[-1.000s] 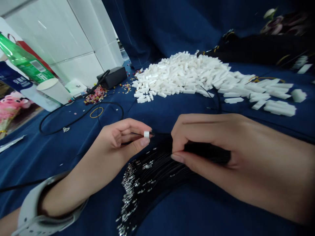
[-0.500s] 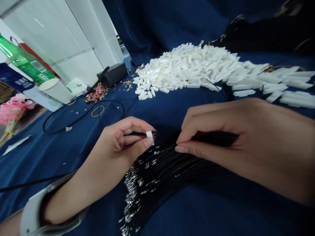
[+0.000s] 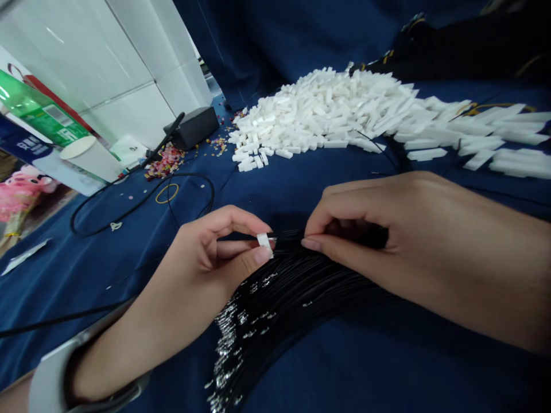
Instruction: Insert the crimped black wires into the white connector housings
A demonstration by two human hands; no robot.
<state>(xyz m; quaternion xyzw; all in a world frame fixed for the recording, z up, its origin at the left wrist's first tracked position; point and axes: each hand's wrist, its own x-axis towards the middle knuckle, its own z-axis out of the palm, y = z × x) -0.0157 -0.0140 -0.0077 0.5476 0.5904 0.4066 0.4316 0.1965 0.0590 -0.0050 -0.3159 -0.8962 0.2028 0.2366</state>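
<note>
Between thumb and fingertips, my left hand (image 3: 219,252) pinches a small white strip-like piece (image 3: 264,244). A shiny tip and dark strands show just beyond it. My right hand (image 3: 365,229) is closed in a pinch a short gap to the right, with thin black wires at its fingertips; how many it holds is hidden. Below both hands spreads a thick bundle of black wires (image 3: 301,287), lying on the dark blue cloth. Its left ends carry many small silvery metal terminals (image 3: 226,344).
A big heap of white plastic-looking pieces (image 3: 318,115) lies behind the hands. At the left are a black box (image 3: 193,127), a looped black cable (image 3: 99,234), a rubber band (image 3: 167,194), a paper cup (image 3: 92,158), a green bottle (image 3: 43,109) and colourful bits (image 3: 166,162).
My right hand's fingertips have moved slightly up and left, nearer my left hand. A shiny metal tip now shows beyond the white piece. The whole view has shifted a little.
</note>
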